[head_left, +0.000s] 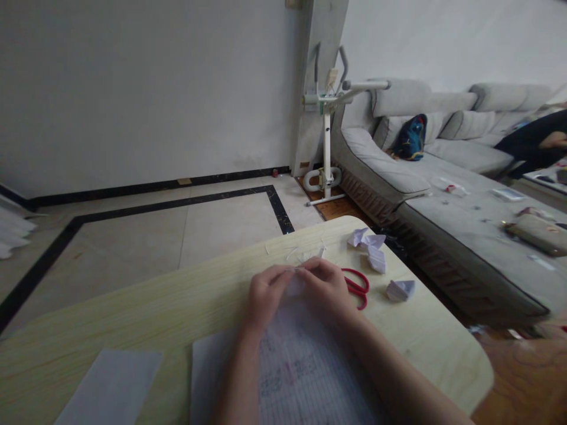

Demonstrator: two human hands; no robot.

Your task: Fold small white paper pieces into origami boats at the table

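Both hands meet above the far side of the pale wooden table. My left hand [268, 289] is closed in a pinch on a thin white strip [294, 268]. Its other end sits between the pinched fingertips of my right hand [325, 283]. The strip is small and blurred, so its material is unclear. Under my forearms lies a lined sheet of paper [292, 372] with handwriting. Red-handled scissors [359, 288] rest just right of my right hand, their blades hidden. Thin white scraps [291, 254] are scattered beyond my fingers.
Folded paper pieces [375, 257] lie at the table's [177, 307] far right, another folded paper piece [401, 290] nearer. A blank white sheet [113, 383] is at front left. Beyond stand white exercise equipment [326, 141] and a grey sofa [460, 224], with a person [538, 139] at far right.
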